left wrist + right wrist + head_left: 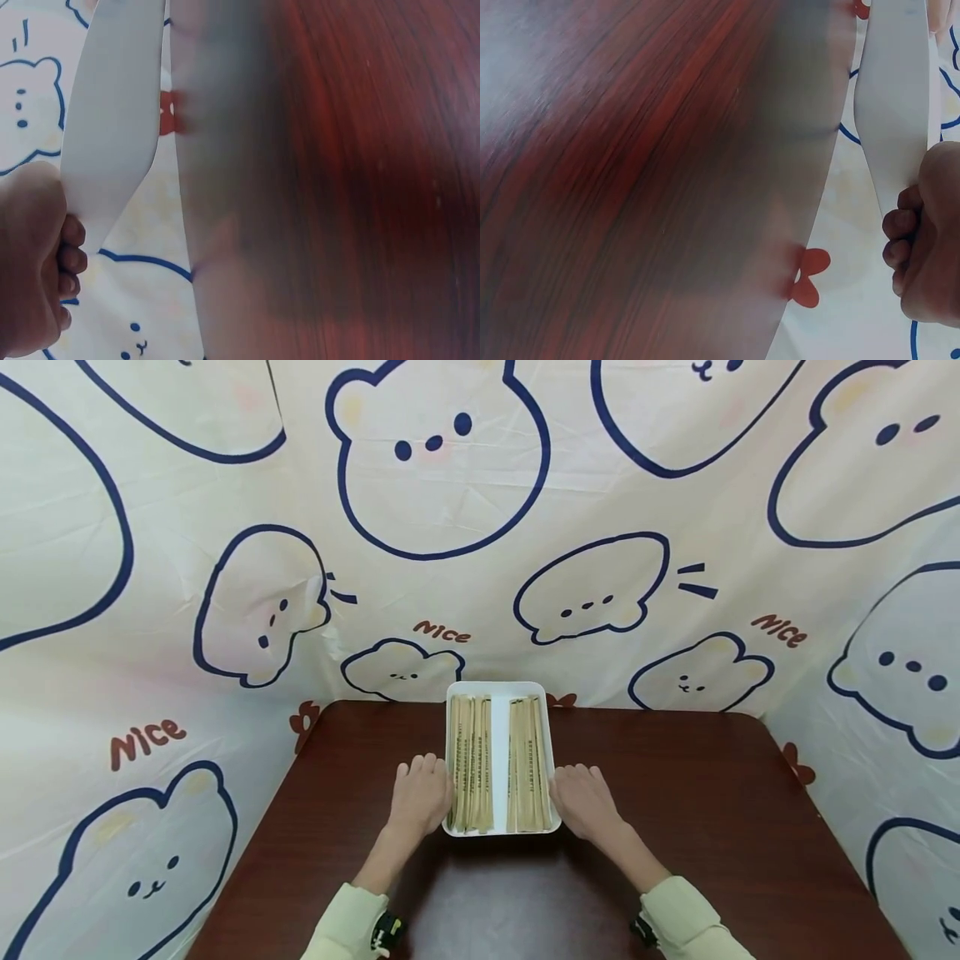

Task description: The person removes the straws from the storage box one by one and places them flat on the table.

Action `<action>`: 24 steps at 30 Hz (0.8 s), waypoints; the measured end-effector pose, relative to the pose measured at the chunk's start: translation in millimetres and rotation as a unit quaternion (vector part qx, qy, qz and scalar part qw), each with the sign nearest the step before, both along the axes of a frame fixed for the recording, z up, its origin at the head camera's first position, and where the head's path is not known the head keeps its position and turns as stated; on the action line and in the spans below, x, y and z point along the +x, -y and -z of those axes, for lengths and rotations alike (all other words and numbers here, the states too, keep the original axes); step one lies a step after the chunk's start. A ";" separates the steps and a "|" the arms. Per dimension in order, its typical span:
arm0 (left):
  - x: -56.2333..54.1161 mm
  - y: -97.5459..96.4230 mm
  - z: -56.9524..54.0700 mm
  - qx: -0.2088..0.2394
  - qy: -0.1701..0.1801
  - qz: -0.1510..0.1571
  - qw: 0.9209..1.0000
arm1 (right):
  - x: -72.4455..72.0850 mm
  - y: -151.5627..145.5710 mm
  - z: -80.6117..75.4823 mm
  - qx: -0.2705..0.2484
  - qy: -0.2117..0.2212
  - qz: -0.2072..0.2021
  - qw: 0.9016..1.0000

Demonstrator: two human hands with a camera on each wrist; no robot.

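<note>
A white tray (500, 827) hangs a little above the table between two hands. Inside it lie two rows of long, slim paper-wrapped packets, a left row (471, 764) and a right row (528, 764), with dark print on them; they look like wrapped chopsticks. The left hand (422, 793) grips the tray's left side, fingers curled beneath its edge in the left wrist view. On the opposite side, the right hand (583, 802) grips the rim, its curled fingers (901, 223) showing under the tray in the right wrist view.
The dark reddish-brown table (675, 793) is glossy and reflects the tray. Behind and beside it hangs a pale cloth (480, 593) printed with blue-outlined bears and the word "Nice".
</note>
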State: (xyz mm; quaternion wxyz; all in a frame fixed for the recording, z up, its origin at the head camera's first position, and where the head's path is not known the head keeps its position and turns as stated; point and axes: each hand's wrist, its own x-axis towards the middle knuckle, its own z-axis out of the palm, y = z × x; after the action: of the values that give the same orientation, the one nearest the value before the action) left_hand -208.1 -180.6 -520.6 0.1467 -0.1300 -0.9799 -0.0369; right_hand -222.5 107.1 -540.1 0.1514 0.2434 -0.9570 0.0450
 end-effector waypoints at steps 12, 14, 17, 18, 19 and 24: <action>4.8 -28.4 6.6 0.010 -0.047 0.030 0.998 | 15.0 -31.7 -0.1 -0.020 -0.049 -0.007 0.999; 6.4 -33.3 8.3 0.010 -0.055 0.035 0.998 | 16.8 -37.4 1.6 -0.020 -0.054 -0.008 0.998; 9.4 -41.7 9.1 0.008 -0.057 0.038 0.998 | 20.5 -45.8 1.4 -0.016 -0.050 -0.004 0.999; 10.7 -44.6 8.9 0.004 -0.056 0.038 0.998 | 21.9 -48.5 0.9 -0.014 -0.047 -0.002 0.999; 11.5 -47.4 9.0 0.003 -0.054 0.039 0.998 | 23.7 -51.2 0.3 -0.013 -0.043 0.000 0.999; 14.0 -59.8 12.1 -0.003 -0.041 0.038 0.998 | 30.6 -62.9 -2.0 -0.012 -0.033 0.004 0.999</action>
State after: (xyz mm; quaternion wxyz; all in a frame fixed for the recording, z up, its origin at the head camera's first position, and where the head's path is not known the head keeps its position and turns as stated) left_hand -194.0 -120.8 -532.7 0.1850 -0.1692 -0.9674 -0.0345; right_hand -192.0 170.1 -538.1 0.1857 0.2390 -0.9519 0.0478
